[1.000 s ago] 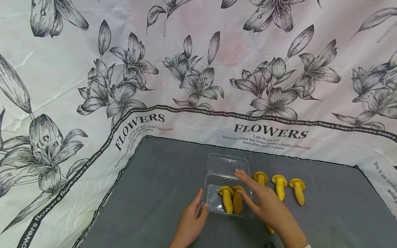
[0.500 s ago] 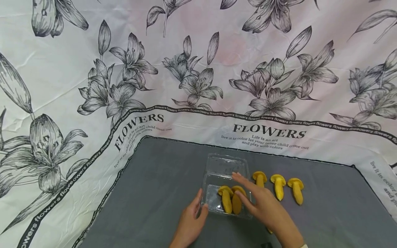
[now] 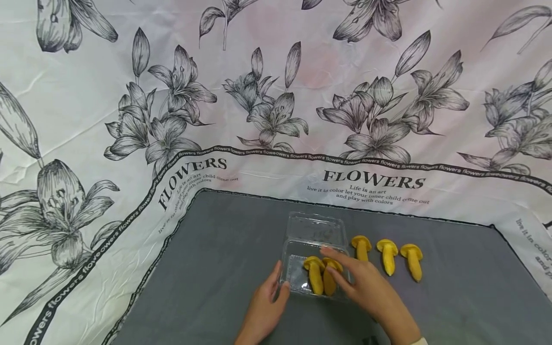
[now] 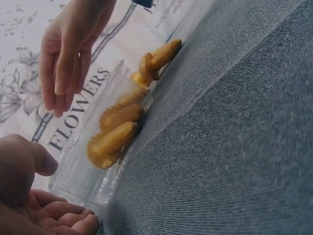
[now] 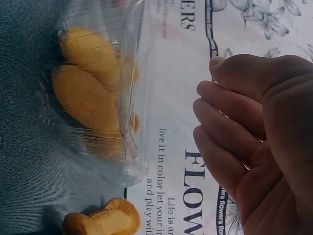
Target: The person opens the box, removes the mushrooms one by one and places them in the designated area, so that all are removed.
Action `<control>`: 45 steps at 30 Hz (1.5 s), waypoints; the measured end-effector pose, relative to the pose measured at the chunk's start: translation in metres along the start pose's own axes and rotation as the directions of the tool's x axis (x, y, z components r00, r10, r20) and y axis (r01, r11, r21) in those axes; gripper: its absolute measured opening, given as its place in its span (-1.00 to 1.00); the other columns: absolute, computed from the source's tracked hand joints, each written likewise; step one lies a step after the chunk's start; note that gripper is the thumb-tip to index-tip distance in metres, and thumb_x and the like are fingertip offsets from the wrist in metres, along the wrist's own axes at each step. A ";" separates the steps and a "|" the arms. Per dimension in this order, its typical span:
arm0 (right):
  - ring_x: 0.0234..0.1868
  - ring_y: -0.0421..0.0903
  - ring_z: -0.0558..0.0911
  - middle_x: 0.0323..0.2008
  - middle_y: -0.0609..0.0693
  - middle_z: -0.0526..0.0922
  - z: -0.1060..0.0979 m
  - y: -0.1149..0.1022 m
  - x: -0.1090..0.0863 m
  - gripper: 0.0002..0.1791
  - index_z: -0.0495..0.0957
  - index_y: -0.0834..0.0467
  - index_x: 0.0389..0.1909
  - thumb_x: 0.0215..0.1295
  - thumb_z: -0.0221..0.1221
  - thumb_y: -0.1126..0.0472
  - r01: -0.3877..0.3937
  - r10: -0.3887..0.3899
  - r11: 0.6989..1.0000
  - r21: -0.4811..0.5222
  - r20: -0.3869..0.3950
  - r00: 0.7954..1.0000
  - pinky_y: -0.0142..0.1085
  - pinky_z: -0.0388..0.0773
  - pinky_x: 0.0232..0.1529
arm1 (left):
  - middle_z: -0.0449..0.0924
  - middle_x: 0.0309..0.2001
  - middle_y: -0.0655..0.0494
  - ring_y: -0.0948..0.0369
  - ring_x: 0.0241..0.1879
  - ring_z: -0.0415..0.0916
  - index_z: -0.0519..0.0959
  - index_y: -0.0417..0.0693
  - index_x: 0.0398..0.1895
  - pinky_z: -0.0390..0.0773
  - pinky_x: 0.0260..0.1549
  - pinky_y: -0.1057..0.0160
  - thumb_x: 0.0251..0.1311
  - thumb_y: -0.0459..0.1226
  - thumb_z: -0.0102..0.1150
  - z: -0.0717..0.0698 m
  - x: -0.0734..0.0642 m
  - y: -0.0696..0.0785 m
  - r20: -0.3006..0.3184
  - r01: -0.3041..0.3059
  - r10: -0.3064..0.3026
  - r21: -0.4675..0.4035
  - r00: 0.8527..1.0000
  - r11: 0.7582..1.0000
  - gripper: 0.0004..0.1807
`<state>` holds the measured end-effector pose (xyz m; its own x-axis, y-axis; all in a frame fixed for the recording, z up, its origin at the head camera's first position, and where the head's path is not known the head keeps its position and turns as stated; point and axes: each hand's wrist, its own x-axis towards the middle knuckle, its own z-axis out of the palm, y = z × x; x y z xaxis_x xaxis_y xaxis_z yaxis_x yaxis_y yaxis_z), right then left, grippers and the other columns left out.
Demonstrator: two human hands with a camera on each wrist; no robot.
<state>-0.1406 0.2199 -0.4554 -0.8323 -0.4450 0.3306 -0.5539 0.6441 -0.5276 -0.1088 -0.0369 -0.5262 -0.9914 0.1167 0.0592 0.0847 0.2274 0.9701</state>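
A clear plastic clamshell box [image 3: 296, 269] lies on the grey cloth with its lid [image 3: 316, 227] folded back. Inside are two yellow mushrooms, the left mushroom [image 3: 316, 279] beside the right mushroom [image 3: 329, 283], caps pointing away. My left hand [image 3: 264, 303] rests at the box's near left corner, thumb and relaxed fingers either side of it. Over the box's right side hovers my right hand [image 3: 366, 287], empty, fingers loosely extended. In the right wrist view, the right hand [image 5: 249, 132] stands apart from the box wall.
To the right of the box lie several loose yellow mushrooms, among them a mushroom [image 3: 361, 247] near the box, a middle mushroom [image 3: 387, 257] and a far right mushroom [image 3: 412, 262]. A flower-printed white cloth [image 3: 276, 120] hangs behind the grey surface [image 3: 215, 249].
My right hand has lowered slightly over the box, its fingertips drawing nearer to me. A mushroom end earlier showing beneath the right wrist is now hidden. The left hand stays in place.
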 end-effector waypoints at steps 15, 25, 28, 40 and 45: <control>-0.69 -0.43 0.28 0.29 0.10 0.67 0.005 0.005 0.008 -0.42 0.54 0.08 0.42 0.41 0.36 0.36 0.028 -0.026 0.999 -0.023 0.073 0.997 -0.47 0.42 -0.58 | 0.37 0.51 -0.22 -0.06 0.49 0.35 0.24 -0.24 0.63 0.44 0.41 0.06 0.58 -0.21 0.14 -0.001 -0.002 0.002 -0.015 -0.023 0.023 -0.017 1.000 1.000 -0.33; -0.65 -0.49 0.30 0.19 0.11 0.74 0.011 0.006 0.015 -0.48 0.61 0.15 0.33 0.37 0.38 0.39 0.074 -0.071 0.996 -0.057 0.066 0.995 -0.47 0.45 -0.53 | 0.36 0.51 -0.22 -0.06 0.50 0.33 0.24 -0.25 0.62 0.42 0.42 0.06 0.57 -0.23 0.15 -0.001 -0.002 0.001 -0.015 -0.024 0.023 -0.029 1.000 0.999 -0.33; -0.62 -0.49 0.35 0.20 0.13 0.73 0.013 0.006 0.017 -0.51 0.61 0.16 0.33 0.40 0.36 0.38 0.061 -0.055 0.997 -0.056 0.093 0.994 -0.45 0.47 -0.51 | 0.36 0.52 -0.21 -0.06 0.50 0.33 0.23 -0.25 0.63 0.42 0.42 0.06 0.57 -0.22 0.15 -0.001 -0.002 0.002 -0.015 -0.022 0.021 -0.023 1.000 0.999 -0.33; -0.63 -0.46 0.33 0.15 0.15 0.75 0.021 0.008 0.021 -0.54 0.61 0.21 0.31 0.42 0.35 0.34 0.024 -0.013 0.996 -0.091 0.121 0.993 -0.45 0.44 -0.52 | 0.38 0.50 -0.23 -0.06 0.49 0.35 0.25 -0.25 0.62 0.45 0.40 0.06 0.57 -0.21 0.14 -0.001 -0.002 0.003 -0.015 -0.014 0.014 -0.004 1.000 1.000 -0.33; -0.54 -0.47 0.40 0.14 0.12 0.76 0.024 0.009 0.024 -0.55 0.63 0.21 0.30 0.42 0.36 0.32 0.029 -0.016 0.993 -0.114 0.122 0.992 -0.43 0.49 -0.44 | 0.36 0.51 -0.22 -0.05 0.49 0.34 0.24 -0.24 0.63 0.44 0.41 0.05 0.57 -0.22 0.15 -0.001 -0.001 0.002 -0.007 -0.013 0.013 -0.017 1.000 1.000 -0.33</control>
<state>-0.1647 0.2002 -0.4713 -0.8148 -0.5272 0.2412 -0.5771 0.6972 -0.4252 -0.1072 -0.0379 -0.5236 -0.9909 0.1130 0.0735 0.0961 0.2098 0.9730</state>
